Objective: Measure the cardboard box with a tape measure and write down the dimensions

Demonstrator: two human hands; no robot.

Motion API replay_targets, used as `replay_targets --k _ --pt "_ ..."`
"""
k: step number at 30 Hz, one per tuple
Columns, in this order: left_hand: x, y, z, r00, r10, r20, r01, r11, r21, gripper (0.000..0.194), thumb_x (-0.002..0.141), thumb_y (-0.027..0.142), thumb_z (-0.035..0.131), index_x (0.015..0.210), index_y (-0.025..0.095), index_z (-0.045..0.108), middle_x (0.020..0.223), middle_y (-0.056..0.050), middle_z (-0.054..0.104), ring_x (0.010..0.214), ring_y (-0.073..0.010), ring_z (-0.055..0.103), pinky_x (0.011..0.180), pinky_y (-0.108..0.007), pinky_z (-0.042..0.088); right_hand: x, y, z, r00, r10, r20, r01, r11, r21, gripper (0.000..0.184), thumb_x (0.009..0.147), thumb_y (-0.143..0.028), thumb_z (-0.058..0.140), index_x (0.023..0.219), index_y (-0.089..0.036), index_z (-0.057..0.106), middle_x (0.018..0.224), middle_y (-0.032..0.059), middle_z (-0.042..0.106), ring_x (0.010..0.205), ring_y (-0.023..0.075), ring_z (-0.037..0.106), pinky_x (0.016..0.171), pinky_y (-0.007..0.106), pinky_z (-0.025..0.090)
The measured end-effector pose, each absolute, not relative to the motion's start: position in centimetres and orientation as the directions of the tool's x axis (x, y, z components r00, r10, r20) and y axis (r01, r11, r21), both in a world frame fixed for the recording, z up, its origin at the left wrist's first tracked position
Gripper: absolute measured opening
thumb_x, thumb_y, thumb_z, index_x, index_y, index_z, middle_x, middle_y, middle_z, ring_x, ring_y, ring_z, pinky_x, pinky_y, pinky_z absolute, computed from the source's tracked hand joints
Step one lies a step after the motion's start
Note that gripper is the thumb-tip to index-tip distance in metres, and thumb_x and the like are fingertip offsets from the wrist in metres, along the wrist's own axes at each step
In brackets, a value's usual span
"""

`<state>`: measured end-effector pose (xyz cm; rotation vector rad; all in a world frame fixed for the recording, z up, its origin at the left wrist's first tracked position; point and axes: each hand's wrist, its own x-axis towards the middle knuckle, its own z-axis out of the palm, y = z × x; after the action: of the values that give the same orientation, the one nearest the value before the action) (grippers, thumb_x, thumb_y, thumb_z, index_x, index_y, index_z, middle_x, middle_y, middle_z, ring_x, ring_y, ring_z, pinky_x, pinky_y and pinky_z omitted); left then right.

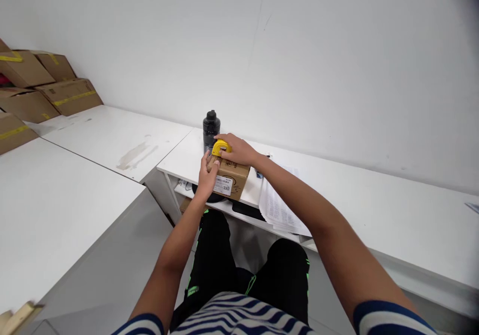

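Note:
A small brown cardboard box (241,175) with a white printed label and dark handwriting sits at the front edge of the white table. My left hand (207,177) grips its left end, thumb on the near upper edge and fingers at the far side. Above the box's top, my right hand (241,150) is closed around a yellow tape measure (220,147). Whether any blade is pulled out is hard to make out. Just behind the hands stands a dark water bottle (211,125), partly hidden by them.
Printed papers (279,207) lie right of the box, overhanging the table edge. Under the tabletop, a shelf holds a black item (247,210). Another white table (75,190) adjoins on the left, with stacked cardboard boxes (71,95) at its far end. A white wall rises behind.

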<state>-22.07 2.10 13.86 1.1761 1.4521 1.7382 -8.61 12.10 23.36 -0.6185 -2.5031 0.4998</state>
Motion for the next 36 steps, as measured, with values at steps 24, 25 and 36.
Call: replay_targets --k 24,25,36 --pt "-20.8 2.0 15.1 -0.522 0.816 0.249 0.249 -0.134 0.959 0.045 0.091 0.033 0.053 0.132 0.017 0.062 0.135 -0.010 0.066 0.125 -0.0258 0.060 0.109 -0.038 0.046 -1.0 10.1 25.7 -0.747 0.653 0.125 0.566 0.723 -0.397 0.065 0.079 -0.036 0.061 0.137 -0.018 0.037 0.103 0.0119 0.068 0.079 0.0242 0.064 0.067 0.033 0.047" --pt "-20.8 2.1 15.0 -0.522 0.816 0.248 0.245 -0.135 0.960 0.044 0.091 0.033 0.053 0.131 0.017 0.063 0.134 -0.010 0.066 0.125 -0.0258 0.061 0.108 -0.039 0.046 0.4 9.7 25.7 -0.730 0.673 0.114 0.583 0.702 -0.408 0.064 0.080 -0.038 0.061 0.136 -0.019 0.037 0.101 0.0112 0.068 0.077 0.0238 0.063 0.065 0.033 0.047" --pt "-21.4 3.2 14.4 -0.539 0.787 0.301 0.256 -0.187 0.948 0.042 0.089 0.034 0.056 0.127 0.018 0.066 0.133 -0.009 0.067 0.124 -0.0238 0.061 0.110 -0.036 0.045 7.5 7.9 24.4 -0.594 0.802 0.063 0.690 0.548 -0.473 0.067 0.081 -0.042 0.060 0.138 -0.020 0.032 0.101 0.0100 0.067 0.071 0.0224 0.061 0.062 0.033 0.047"
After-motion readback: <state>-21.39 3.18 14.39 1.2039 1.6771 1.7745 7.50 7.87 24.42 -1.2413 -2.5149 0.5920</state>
